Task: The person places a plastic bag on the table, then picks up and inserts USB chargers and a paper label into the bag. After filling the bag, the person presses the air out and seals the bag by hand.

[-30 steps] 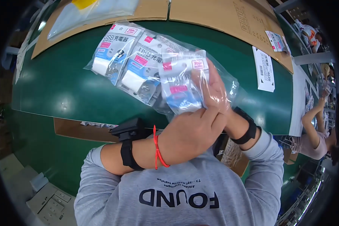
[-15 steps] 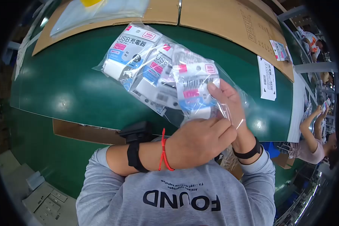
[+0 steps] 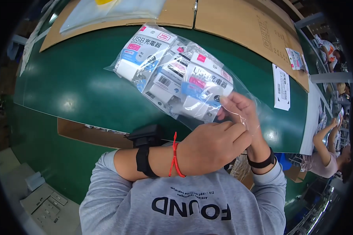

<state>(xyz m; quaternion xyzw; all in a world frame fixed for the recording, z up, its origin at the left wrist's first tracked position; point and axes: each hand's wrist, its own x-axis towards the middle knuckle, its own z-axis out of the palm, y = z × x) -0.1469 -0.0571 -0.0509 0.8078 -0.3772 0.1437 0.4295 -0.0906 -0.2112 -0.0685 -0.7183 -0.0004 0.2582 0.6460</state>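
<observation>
The left hand (image 3: 219,147), fingers curled in, pinches a clear bag (image 3: 113,67) above the near edge of the tabletop (image 3: 78,86). Just beyond, the half-closed right hand (image 3: 242,111) grasps a packaged charger (image 3: 208,80) inside the bag, which slants toward the far edge.

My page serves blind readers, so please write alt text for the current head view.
A person's right hand grips a white-and-blue charger package in a clear plastic bag containing several of them, while the left hand, with a red cord bracelet, pinches the bag. A green table lies beneath, with brown cardboard along its far side.
</observation>
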